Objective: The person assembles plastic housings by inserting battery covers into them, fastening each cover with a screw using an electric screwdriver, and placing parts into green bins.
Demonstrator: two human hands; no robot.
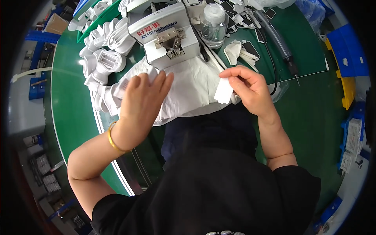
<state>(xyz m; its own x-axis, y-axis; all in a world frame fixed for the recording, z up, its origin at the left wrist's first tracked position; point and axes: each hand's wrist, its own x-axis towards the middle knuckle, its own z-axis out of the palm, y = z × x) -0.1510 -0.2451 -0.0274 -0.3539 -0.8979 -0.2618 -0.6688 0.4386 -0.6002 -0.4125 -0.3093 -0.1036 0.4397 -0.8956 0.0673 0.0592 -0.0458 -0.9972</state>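
Observation:
My right hand (252, 88) pinches a flat white rectangular piece (224, 91) between thumb and fingertips, above the right part of a white cloth (188, 88). Over the cloth's left side is my left hand (144, 94), a gold bracelet on its wrist. Its fingers are stretched forward and apart; the palm and what lies under it are hidden. White plastic housings (111, 61) are crowded to the left of that hand. Directly beyond the cloth stands a grey-white tabletop dispenser-like machine (168, 43) with a metal mechanism on its front.
Right of the machine stand a clear pump bottle (214, 27), loose small dark-faced parts (250, 49), finger cots or crumpled white scraps (233, 53) and a corded electric screwdriver (276, 37). A green crate (105, 17) holds more housings at the far left. Blue bins (346, 51) are at the right.

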